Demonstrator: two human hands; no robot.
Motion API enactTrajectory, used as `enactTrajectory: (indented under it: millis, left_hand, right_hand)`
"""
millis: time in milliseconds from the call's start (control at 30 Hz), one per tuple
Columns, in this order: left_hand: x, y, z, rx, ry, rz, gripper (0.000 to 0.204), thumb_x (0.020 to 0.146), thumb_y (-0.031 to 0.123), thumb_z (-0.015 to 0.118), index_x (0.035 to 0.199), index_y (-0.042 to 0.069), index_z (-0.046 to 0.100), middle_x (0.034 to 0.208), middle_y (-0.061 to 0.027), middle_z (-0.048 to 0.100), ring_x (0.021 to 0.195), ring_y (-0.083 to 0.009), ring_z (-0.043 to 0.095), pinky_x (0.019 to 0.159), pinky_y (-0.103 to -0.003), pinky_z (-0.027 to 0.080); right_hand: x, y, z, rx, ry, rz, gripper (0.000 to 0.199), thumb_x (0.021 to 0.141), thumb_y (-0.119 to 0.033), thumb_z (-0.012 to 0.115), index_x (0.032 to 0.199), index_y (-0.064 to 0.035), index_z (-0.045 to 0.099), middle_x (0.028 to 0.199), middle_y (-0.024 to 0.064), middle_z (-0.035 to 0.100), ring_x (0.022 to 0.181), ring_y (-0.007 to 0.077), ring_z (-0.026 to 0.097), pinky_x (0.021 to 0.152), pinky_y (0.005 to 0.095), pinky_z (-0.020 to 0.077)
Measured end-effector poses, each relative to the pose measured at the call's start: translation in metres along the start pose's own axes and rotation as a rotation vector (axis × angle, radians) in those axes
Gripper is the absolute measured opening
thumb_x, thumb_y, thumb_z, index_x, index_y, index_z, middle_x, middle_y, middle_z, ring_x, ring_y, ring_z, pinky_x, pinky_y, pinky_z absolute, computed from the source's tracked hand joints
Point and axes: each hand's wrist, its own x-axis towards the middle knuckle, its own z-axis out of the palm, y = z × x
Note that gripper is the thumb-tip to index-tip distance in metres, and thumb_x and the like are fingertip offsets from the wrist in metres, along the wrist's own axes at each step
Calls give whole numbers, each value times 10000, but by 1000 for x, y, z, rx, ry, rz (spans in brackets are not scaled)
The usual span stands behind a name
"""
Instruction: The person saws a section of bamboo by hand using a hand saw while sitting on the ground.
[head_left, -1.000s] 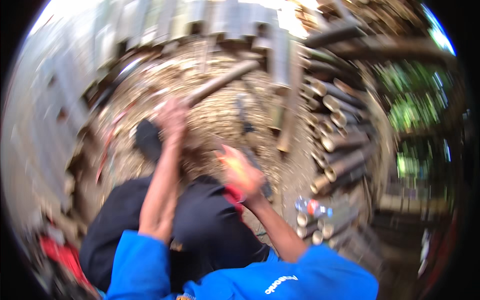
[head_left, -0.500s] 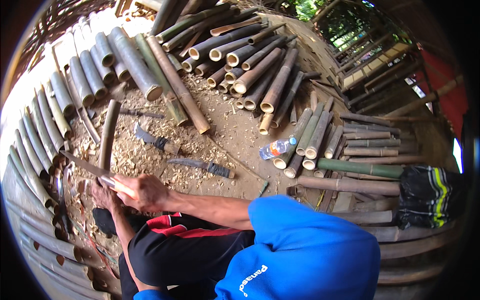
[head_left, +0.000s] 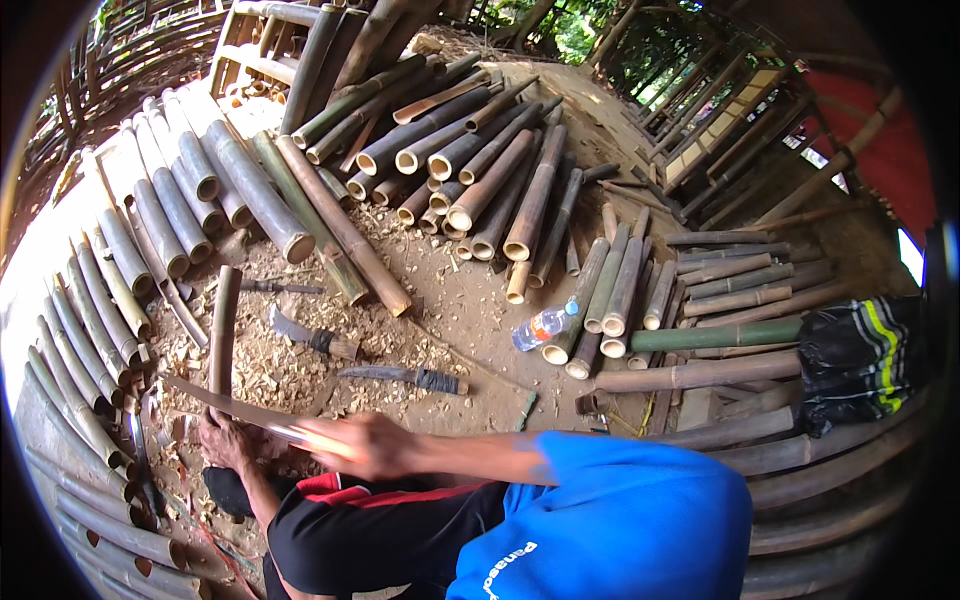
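My left hand [head_left: 226, 440] is closed around the near end of a bamboo length [head_left: 224, 330], which points away from me. My right hand [head_left: 368, 446], blurred by motion, grips the pale orange handle of a long-bladed hand saw [head_left: 235, 405]. The saw's tapering blade lies across the bamboo just beyond my left fingers; its teeth are too small to make out, and whether it has cut in cannot be told. Beyond my hands on the ground lie a dark-handled knife [head_left: 385, 374], a broad-bladed knife [head_left: 300, 330] and a third dark blade [head_left: 285, 287].
Wood chips [head_left: 275, 380] cover the ground. Cut bamboo poles [head_left: 170, 220] line the left side, with a large bamboo stack [head_left: 480, 190] at the back. A water bottle [head_left: 545, 325] lies by more poles [head_left: 740, 290] at right, near a black bag [head_left: 855, 365].
My right hand has drawn the saw back to the right across the bamboo. My left hand keeps its hold. The whole view has shifted somewhat.
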Motion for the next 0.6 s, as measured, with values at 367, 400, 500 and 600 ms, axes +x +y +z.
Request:
enactTrajectory:
  millis: [367,400,500,600]
  left_hand:
    - [-7,5,6,-24,-93,-36,548,1044,552,449,1289,138,711,1264,-149,700,1183,-347,624,1003,-501,441]
    - [-3,-3,-1,-22,-91,-37,549,1044,560,444,1281,146,715,1258,-151,701,1182,-351,623,994,-497,445]
    - [-10,13,3,-121,-44,-11,467,1045,504,489,1217,144,730,1163,-162,719,1076,-368,653,920,-484,476]
    - [1,-2,12,65,143,20,243,963,340,617,1109,203,754,960,-105,721,921,-324,666,817,-478,486]
  right_hand:
    - [17,18,22,-8,-25,26,468,981,-338,632,1364,-70,608,695,158,696,498,277,653,481,414,545]
    - [-4,-7,-14,-36,-113,102,466,984,-289,646,1390,-67,590,754,151,721,524,269,673,500,408,559]
    - [-58,-26,-77,-29,-100,28,483,969,-177,648,1394,41,574,1210,199,727,909,290,776,766,362,644]
    - [16,7,-10,-63,-46,-173,425,940,-156,662,1305,60,635,1212,253,706,961,346,758,793,373,630]
